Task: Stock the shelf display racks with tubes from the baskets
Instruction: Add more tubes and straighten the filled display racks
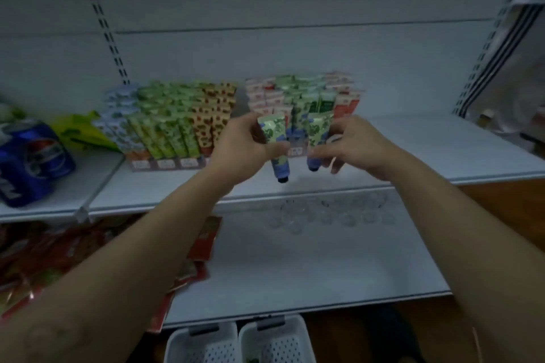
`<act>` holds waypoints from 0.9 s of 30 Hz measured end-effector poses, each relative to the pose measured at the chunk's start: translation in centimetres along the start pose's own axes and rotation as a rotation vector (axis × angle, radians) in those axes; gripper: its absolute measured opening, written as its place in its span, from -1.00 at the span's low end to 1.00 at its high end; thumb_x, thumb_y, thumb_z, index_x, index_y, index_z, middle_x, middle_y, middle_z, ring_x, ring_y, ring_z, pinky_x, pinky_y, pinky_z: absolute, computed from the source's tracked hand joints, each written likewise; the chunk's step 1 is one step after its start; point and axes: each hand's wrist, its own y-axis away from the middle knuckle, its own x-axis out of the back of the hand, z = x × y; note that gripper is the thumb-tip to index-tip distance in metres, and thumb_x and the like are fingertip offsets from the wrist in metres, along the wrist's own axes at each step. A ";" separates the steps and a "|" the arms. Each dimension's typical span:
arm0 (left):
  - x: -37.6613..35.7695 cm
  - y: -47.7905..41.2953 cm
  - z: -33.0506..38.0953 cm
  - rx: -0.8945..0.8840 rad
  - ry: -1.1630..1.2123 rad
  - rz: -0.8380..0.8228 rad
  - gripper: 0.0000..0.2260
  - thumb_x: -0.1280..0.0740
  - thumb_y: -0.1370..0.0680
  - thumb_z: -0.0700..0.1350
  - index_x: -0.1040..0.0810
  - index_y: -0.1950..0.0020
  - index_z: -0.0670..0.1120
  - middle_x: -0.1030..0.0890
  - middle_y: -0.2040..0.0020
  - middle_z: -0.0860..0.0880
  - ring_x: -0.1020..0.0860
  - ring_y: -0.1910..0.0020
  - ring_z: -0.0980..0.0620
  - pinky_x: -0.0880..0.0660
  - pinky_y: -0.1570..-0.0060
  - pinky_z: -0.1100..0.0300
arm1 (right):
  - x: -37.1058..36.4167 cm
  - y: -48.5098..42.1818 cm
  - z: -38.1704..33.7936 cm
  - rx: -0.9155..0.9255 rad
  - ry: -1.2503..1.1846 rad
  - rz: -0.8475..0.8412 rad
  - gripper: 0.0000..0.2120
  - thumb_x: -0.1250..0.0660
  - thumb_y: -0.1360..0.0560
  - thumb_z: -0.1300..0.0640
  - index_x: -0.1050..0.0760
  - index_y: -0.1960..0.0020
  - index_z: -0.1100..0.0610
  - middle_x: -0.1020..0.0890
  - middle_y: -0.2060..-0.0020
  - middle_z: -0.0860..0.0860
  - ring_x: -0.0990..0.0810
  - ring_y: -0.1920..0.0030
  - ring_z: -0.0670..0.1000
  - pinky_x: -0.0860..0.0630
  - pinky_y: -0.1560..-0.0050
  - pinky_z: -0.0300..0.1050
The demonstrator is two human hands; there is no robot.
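So the person has both bare arms stretched out over the upper shelf (442, 153), one tube in each hand. The left hand (244, 146) pinches a green-and-blue tube (275, 138) between thumb and curled fingers, with the cap end pointing down and the flat crimped end up. The right hand (352, 146) holds a second tube (317, 134) of the same look the same way, thumb at the front and fingers curled behind it. Both tubes hang in the air near the middle of the shelf, just in front of the right rack (300, 97). That rack sits toward the back edge, packed with rows of pink, green and red tubes. It's hard to say if the held tubes touch its front row. The left rack (177, 124) stands just beside it, full of pale blue, green and orange-spotted tubes. Over at the shelf's left end there's a blue pack of cola cans (32, 159) and a crumpled green bag (78, 132) behind it. The lower shelf (324, 274) has red packets (44, 259) piled along its left side, plus some clear things (330, 214) by its back edge, too blurry to name. Below its front edge, the left basket (203, 345) and the right basket (275, 339), both white and perforated, sit side by side.
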 end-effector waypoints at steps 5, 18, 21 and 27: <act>0.6 -3.1 3.4 -0.167 -0.284 0.034 -0.77 -0.52 -0.40 -0.03 -0.47 0.19 0.00 -0.52 0.30 0.04 -0.46 0.39 0.14 -0.34 0.43 0.21 | 3.8 -2.7 -1.0 0.114 0.110 0.103 -0.69 -0.50 -0.37 0.22 -0.53 -0.07 0.27 -0.65 0.23 0.13 -0.65 0.35 0.03 -0.58 0.42 -0.10; -3.4 -9.6 3.0 -0.366 -0.833 0.062 -0.67 -0.50 -0.38 0.08 -0.56 -0.04 -0.04 -0.54 0.12 -0.05 -0.51 -0.01 -0.14 -0.35 0.00 0.08 | 3.5 -9.3 4.2 0.226 0.164 0.250 -0.67 -0.58 -0.25 0.13 -0.53 0.06 0.05 -0.68 0.21 0.04 -0.65 0.17 0.06 -0.58 0.14 0.00; -3.9 -10.4 1.8 -0.438 -0.898 0.060 -0.69 -0.48 -0.39 0.04 -0.59 -0.07 -0.04 -0.62 0.07 -0.07 -0.52 -0.05 -0.14 -0.33 -0.07 0.05 | 2.9 -10.4 4.7 0.225 0.047 0.291 -0.58 -0.59 -0.23 0.10 -0.57 -0.04 0.09 -0.68 0.19 0.07 -0.65 0.15 0.08 -0.59 0.11 0.08; -4.3 -11.1 0.9 -0.496 -1.072 0.022 -0.75 -0.41 -0.42 0.09 -0.58 -0.05 0.06 -0.65 0.04 0.00 -0.56 -0.04 -0.07 -0.22 -0.10 0.08 | 1.5 -10.6 5.4 0.243 0.009 0.331 -0.68 -0.59 -0.25 0.16 -0.59 0.04 0.11 -0.68 0.19 0.06 -0.64 0.14 0.05 -0.57 0.10 -0.07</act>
